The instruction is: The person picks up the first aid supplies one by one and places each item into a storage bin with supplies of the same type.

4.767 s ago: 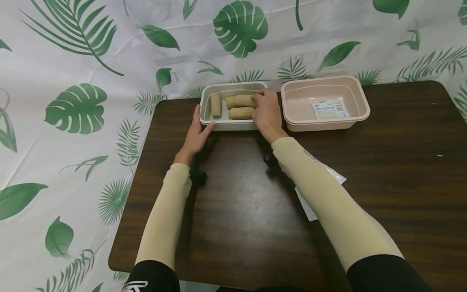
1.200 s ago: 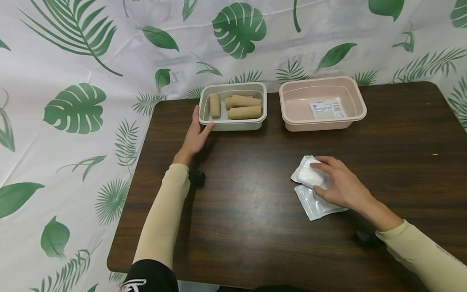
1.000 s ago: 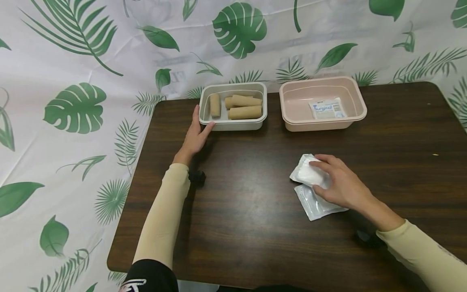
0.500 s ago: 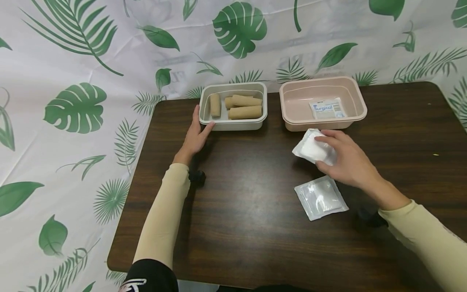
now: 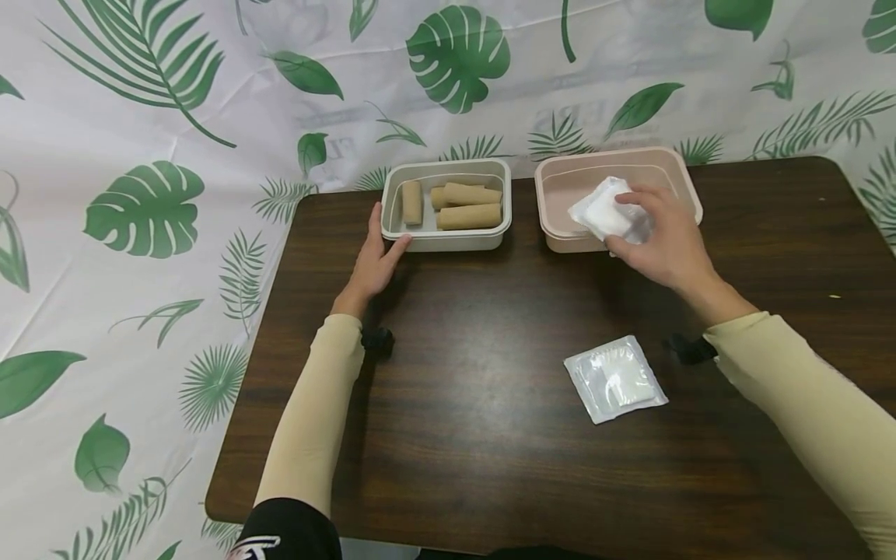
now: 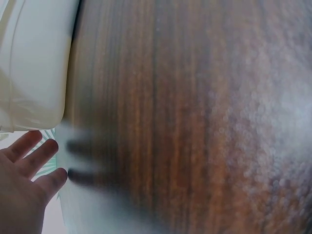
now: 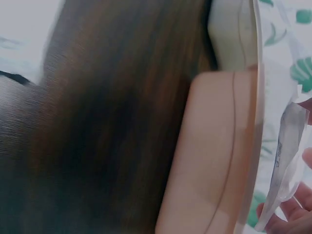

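Note:
My right hand point(image 5: 663, 239) pinches a white sealed packet point(image 5: 603, 208) between thumb and fingers, over the pink bin point(image 5: 562, 185). In the right wrist view the packet point(image 7: 288, 141) is held above the rim of that bin point(image 7: 214, 146). The packet lettered "Surgical" inside the bin is hidden behind hand and packet. My left hand point(image 5: 371, 268) rests its extended fingers and thumb against the left front corner of the off-white bin point(image 5: 448, 243); in the left wrist view the fingers lie at the bin's end point(image 6: 36, 68). Several tan bandage-like rolls point(image 5: 469, 217) lie inside it.
A second white packet point(image 5: 616, 379) lies flat on the dark wooden table point(image 5: 448, 435), right of centre. Both bins stand side by side at the table's back edge, against a leaf-print sheet point(image 5: 273, 117). A small pale speck point(image 5: 834, 296) sits far right.
Earlier my right hand was among the rolls, then gripped the upper of two packets on the table. It has since lifted that packet up and back over the pink bin. My left hand stays put.

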The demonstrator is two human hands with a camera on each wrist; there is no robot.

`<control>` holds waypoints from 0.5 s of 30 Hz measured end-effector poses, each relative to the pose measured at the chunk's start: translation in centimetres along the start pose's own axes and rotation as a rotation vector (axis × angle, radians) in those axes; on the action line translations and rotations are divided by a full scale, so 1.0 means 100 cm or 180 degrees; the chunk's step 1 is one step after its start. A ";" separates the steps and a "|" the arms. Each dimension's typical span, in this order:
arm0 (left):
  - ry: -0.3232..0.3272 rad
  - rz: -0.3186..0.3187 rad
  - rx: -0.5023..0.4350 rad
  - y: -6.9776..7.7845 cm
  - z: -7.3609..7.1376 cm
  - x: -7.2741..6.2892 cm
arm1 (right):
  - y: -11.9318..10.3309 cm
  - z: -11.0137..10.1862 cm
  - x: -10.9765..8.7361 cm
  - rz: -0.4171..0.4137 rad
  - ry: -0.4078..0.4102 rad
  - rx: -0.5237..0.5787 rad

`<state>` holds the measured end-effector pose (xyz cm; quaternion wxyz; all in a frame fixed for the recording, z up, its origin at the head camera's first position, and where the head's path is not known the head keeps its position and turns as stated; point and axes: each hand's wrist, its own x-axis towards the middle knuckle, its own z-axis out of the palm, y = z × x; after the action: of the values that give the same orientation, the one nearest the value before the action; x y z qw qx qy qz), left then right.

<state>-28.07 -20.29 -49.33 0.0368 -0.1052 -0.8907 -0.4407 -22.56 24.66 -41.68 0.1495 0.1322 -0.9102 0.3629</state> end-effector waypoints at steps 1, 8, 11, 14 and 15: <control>0.0005 0.0007 0.0002 0.000 0.000 0.000 | 0.002 0.001 0.005 0.0050 0.0017 0.0024; 0.0033 0.0001 -0.0023 0.001 -0.001 -0.001 | 0.010 0.008 0.030 0.0376 0.0006 -0.0004; 0.0024 -0.0023 -0.0014 0.000 -0.001 -0.002 | 0.010 0.012 0.037 0.0422 -0.0041 -0.0082; 0.0003 -0.0015 -0.0009 0.000 0.000 -0.001 | 0.011 0.016 0.042 0.0451 -0.0091 -0.0176; -0.0001 -0.0018 -0.0011 0.001 0.000 -0.001 | 0.012 0.017 0.043 0.0476 -0.0119 -0.0197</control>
<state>-27.97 -20.23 -49.27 0.0352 -0.1029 -0.8903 -0.4423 -27.25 23.76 -42.03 0.1089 0.0659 -0.9310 0.3422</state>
